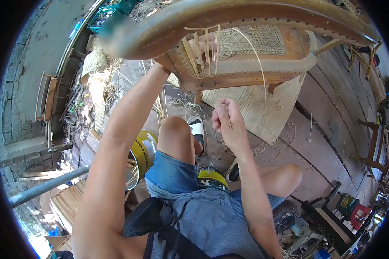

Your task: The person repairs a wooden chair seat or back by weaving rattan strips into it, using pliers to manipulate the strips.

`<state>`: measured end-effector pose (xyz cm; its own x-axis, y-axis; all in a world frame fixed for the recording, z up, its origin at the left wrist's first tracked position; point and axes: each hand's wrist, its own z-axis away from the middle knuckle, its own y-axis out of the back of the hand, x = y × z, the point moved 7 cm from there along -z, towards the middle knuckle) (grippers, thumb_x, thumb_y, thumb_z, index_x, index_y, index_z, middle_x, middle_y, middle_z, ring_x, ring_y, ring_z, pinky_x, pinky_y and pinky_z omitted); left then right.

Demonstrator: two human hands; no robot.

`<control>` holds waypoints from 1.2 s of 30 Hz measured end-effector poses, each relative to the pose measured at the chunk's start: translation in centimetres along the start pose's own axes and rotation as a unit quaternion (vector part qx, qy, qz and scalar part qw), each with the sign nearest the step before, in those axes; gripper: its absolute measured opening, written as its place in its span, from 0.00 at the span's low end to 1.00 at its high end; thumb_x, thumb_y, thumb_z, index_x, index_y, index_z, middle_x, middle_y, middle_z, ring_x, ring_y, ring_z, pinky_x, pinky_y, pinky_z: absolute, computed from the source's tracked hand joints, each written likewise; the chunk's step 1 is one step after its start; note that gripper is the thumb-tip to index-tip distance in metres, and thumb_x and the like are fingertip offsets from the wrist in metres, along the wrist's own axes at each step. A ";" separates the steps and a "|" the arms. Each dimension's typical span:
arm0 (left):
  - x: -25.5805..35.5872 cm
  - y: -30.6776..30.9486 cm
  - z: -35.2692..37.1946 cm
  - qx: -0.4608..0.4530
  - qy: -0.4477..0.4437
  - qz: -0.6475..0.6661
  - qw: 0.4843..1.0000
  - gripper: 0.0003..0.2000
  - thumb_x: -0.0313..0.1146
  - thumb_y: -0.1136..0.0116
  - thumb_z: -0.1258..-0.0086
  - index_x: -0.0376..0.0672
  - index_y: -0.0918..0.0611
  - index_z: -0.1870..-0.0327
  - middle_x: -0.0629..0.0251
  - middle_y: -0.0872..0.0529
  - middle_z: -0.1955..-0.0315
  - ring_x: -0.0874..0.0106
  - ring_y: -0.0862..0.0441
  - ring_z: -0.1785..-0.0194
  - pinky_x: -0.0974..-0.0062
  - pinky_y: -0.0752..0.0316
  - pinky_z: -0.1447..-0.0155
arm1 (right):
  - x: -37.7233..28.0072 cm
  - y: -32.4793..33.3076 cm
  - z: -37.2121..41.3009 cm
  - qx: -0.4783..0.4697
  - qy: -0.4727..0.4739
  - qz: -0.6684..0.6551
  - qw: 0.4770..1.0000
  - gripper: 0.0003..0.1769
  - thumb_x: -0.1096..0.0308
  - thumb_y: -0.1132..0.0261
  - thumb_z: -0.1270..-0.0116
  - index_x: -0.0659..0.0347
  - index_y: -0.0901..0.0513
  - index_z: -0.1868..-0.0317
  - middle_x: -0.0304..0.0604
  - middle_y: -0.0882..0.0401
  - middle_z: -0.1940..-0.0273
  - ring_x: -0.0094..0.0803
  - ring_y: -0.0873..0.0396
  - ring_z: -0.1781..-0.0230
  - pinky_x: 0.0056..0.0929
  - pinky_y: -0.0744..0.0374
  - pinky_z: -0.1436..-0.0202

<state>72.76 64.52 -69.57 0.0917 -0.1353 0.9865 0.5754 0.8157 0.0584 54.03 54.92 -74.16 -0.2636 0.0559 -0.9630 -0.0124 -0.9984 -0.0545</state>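
Note:
A wooden chair frame (246, 13) with a row of small holes along its edge crosses the top of the head view. Several pale cane strands (190, 56) run through its left part, and one loose cane strand (256, 54) arcs down over the seat. My left arm reaches behind the frame. Through the strands, part of my left hand (212, 45) shows; its fingers are mostly hidden. Below the seat's front rail, my right hand (228, 118) is raised with its fingers pressed together. Whatever they pinch, if anything, is too small to make out.
A woven cane panel (263, 39) covers the chair seat. Beneath the chair lies a plywood sheet (255, 108). A yellow bucket (143, 151) stands beside my knee. Cane scraps (103, 82) are heaped at left. Tools and a dark bench (328, 228) sit at lower right.

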 end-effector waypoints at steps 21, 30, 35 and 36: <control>-3.5 1.0 -0.3 -0.002 0.036 0.235 0.971 0.11 0.39 0.35 0.32 0.41 0.18 0.58 0.72 0.16 0.70 0.85 0.19 0.65 0.87 0.22 0.60 | -2.4 -0.5 -6.0 0.108 0.079 0.193 0.972 0.21 0.55 0.48 0.22 0.68 0.23 0.61 0.38 0.27 0.78 0.20 0.25 0.79 0.25 0.30 0.78; -3.7 0.9 -0.7 -0.086 0.001 0.198 0.976 0.14 0.38 0.42 0.27 0.39 0.20 0.48 0.64 0.17 0.55 0.78 0.18 0.52 0.81 0.20 0.48 | -1.8 -1.5 -5.9 0.072 0.030 0.158 0.984 0.22 0.55 0.50 0.24 0.68 0.20 0.58 0.46 0.25 0.76 0.33 0.25 0.74 0.32 0.27 0.67; -5.5 0.8 -0.8 -0.146 0.120 0.420 0.888 0.17 0.38 0.48 0.25 0.40 0.23 0.40 0.64 0.20 0.49 0.76 0.20 0.47 0.79 0.22 0.42 | -1.1 -1.6 -5.8 0.045 0.059 0.165 0.984 0.21 0.54 0.47 0.25 0.65 0.21 0.60 0.32 0.34 0.79 0.19 0.35 0.80 0.21 0.36 0.77; -6.4 0.7 -0.4 -0.097 0.227 0.535 0.808 0.19 0.38 0.49 0.25 0.41 0.24 0.37 0.65 0.20 0.47 0.76 0.20 0.46 0.78 0.22 0.41 | 0.0 -1.3 -5.7 0.032 -0.003 0.078 0.996 0.20 0.53 0.47 0.25 0.63 0.23 0.61 0.29 0.37 0.80 0.16 0.39 0.81 0.19 0.41 0.79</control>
<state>72.94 65.74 -75.89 0.8843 0.3616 0.2953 0.0806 0.5049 -0.8594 59.56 56.26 -75.56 -0.2720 -0.0992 -0.9572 -0.0321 -0.9932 0.1121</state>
